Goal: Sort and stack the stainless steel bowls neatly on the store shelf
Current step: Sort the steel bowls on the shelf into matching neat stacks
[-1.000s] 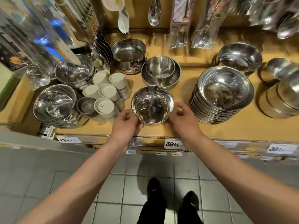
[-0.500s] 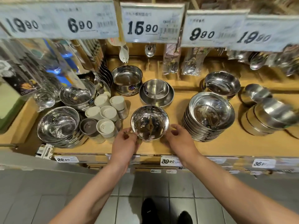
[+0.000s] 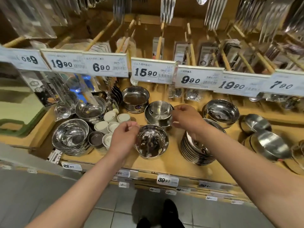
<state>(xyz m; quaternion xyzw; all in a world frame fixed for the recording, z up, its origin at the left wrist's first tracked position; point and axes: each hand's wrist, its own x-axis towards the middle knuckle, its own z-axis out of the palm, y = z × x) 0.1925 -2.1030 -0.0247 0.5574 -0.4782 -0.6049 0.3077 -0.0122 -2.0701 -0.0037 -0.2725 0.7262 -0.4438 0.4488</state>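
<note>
Steel small bowl (image 3: pixel 159 110) pinched by right hand (image 3: pixel 185 118) fingers; left hand (image 3: pixel 123 137) fingers loosely curled.

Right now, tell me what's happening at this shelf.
A person is sorting stainless steel bowls on a wooden store shelf. The right hand has its fingers at the rim of a small bowl sitting in a wider dish toward the back. The left hand hovers, loosely curled, beside the single bowl at the front, apparently holding nothing. A tall bowl stack stands under the right forearm, and white shakers cluster to the left.
</note>
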